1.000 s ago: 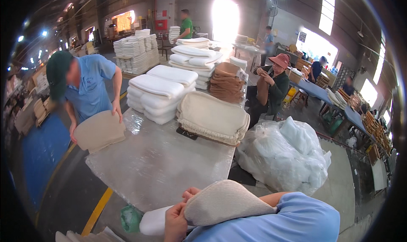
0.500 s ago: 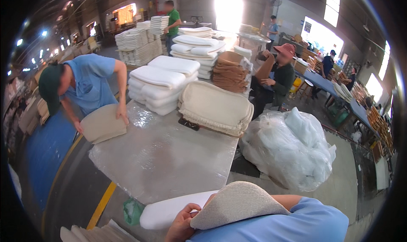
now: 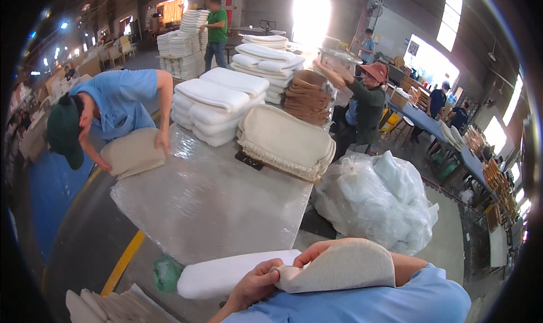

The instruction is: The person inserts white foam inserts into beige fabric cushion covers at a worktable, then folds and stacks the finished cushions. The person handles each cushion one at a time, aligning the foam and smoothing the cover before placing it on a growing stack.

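A beige fabric cushion cover [image 3: 345, 266] with a rounded edge lies against my body at the lower right. My left hand [image 3: 261, 280] is closed, pinching the cover's left corner between thumb and fingers. Close beside it, my right hand [image 3: 315, 250] has its fingers bent onto the cover's upper edge; the rest of that hand is hidden behind the fabric. Just beyond my hands a white foam pad [image 3: 220, 276] lies at the near side of the table.
The plastic-covered table [image 3: 226, 210] bears a stack of beige covers [image 3: 285, 142], white pads [image 3: 218, 99] and brown covers [image 3: 308, 99]. A co-worker [image 3: 121, 102] at left handles a beige piece. A plastic bag of white stuff [image 3: 376, 201] stands right; a green bag [image 3: 168, 272] sits near left.
My hands have come together at the cover's left corner, and my right fingers now show. The cover has turned and shifted right. The co-worker at left bends lower; the seated person raises their arms.
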